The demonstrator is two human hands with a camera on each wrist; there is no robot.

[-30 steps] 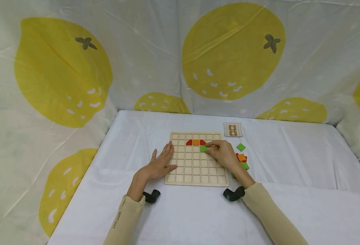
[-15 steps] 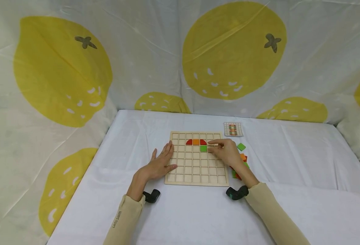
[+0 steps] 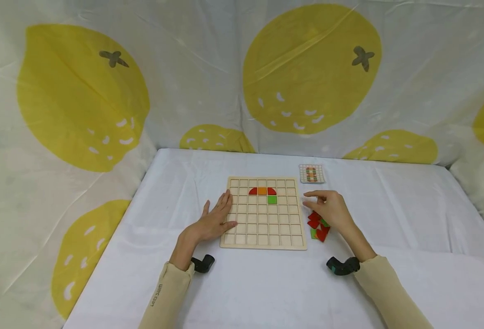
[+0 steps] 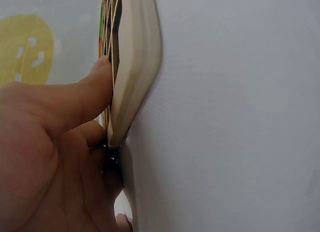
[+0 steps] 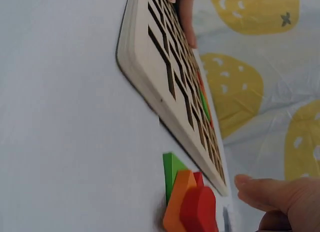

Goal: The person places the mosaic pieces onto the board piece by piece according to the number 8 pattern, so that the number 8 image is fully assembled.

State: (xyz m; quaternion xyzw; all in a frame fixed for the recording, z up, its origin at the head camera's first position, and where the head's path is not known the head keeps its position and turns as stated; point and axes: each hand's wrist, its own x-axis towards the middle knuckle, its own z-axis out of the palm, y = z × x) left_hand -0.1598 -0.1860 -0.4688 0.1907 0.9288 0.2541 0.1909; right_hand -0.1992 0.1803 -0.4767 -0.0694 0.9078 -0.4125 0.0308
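Observation:
A wooden grid board (image 3: 262, 228) lies on the white table. Its upper rows hold two red quarter-round tiles (image 3: 253, 191), an orange square (image 3: 262, 191) between them, and a green square (image 3: 272, 199) below. My left hand (image 3: 219, 214) rests flat on the board's left edge, and in the left wrist view the thumb (image 4: 92, 92) touches that edge (image 4: 135, 67). My right hand (image 3: 328, 208) hovers, fingers relaxed and holding nothing, over a pile of red, green and orange tiles (image 3: 317, 227) just right of the board. In the right wrist view the pile (image 5: 192, 204) lies by the board's corner (image 5: 165, 77).
A small pattern card (image 3: 311, 173) lies beyond the board's far right corner. A white cloth with yellow lemon prints (image 3: 307, 68) hangs behind and to both sides of the table. The white tabletop (image 3: 410, 214) stretches right of the pile.
My right hand let go of the green square in the board and moved right, off the board, to above the loose tile pile. The left hand stayed still.

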